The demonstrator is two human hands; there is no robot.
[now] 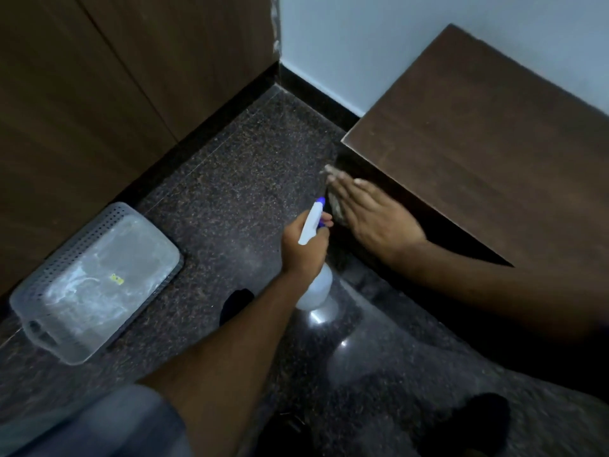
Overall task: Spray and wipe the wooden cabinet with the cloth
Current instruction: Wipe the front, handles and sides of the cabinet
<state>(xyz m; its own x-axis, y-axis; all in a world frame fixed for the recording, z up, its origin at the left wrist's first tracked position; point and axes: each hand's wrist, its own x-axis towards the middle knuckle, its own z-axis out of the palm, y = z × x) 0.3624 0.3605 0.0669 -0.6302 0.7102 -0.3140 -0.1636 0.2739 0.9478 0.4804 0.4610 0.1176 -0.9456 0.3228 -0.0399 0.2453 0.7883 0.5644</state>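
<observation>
A low dark wooden cabinet (487, 153) stands at the right against the pale wall. My right hand (375, 216) lies flat against the cabinet's shadowed left side, pressing a greyish cloth (336, 206) to it; most of the cloth is hidden under my fingers. My left hand (303, 249) grips the neck of a white spray bottle (314, 258) with a blue nozzle, just left of the cloth. The nozzle points up and away from me.
A grey perforated plastic basket (92, 278) with a clear plastic lining sits on the dark speckled floor (237, 166) at the left. Tall brown wooden panels (115, 77) rise behind it. Dark-clad feet show near the bottom edge.
</observation>
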